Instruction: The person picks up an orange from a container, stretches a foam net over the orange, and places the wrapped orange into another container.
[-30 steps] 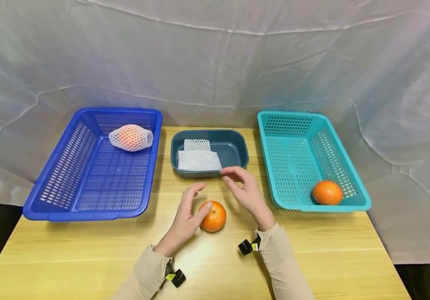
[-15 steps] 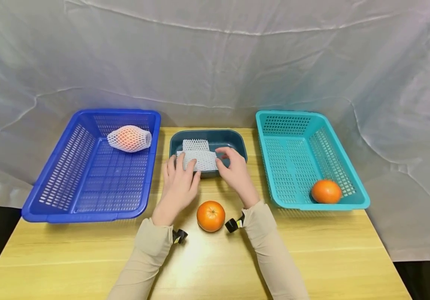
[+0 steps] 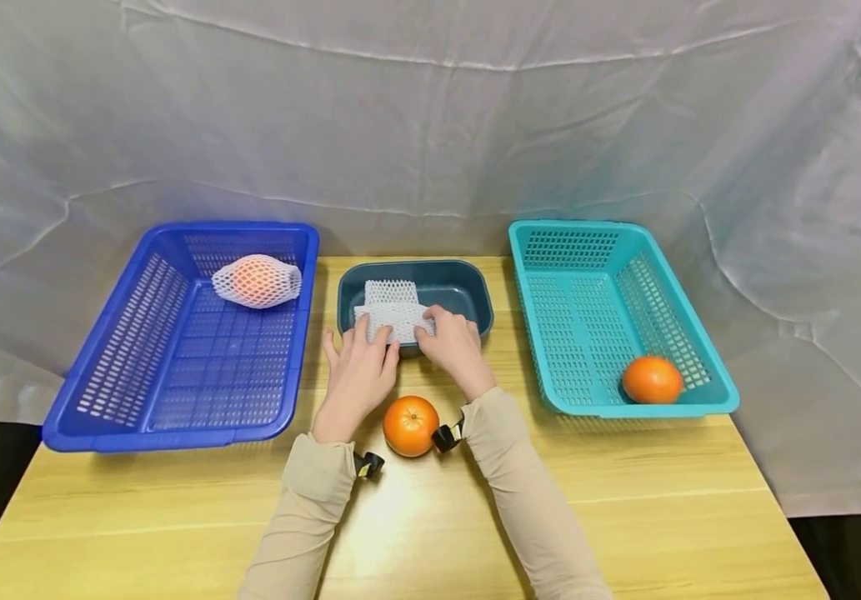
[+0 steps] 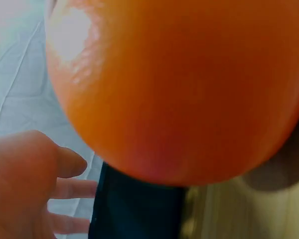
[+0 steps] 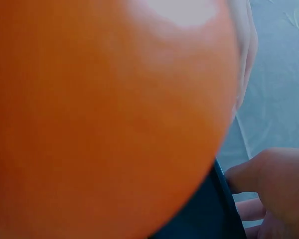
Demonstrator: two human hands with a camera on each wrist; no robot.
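Note:
Two white foam fruit nets lie in a small dark teal box [image 3: 468, 292] at the table's back middle. My left hand [image 3: 358, 375] reaches over the box's near wall, fingers spread, fingertips touching the left part of the nearer foam net [image 3: 403, 321]. At that net's right end, my right hand [image 3: 460, 350] pinches it between thumb and index finger. Behind it lies the other foam net [image 3: 391, 292]. An orange [image 3: 411, 427] sits on the table between my wrists; it fills much of both wrist views and hides the nets there.
On the left, a blue basket [image 3: 208, 433] holds an orange fruit in a white foam net [image 3: 256, 282]. A turquoise basket [image 3: 636, 411] on the right has a bare orange [image 3: 652, 380] in its near right corner. A grey curtain [image 3: 430, 125] hangs behind the table [image 3: 625, 508].
Both hands have moved from around the orange on the table forward to the box. Over the last half second my right hand has shifted left onto the nearer net's end.

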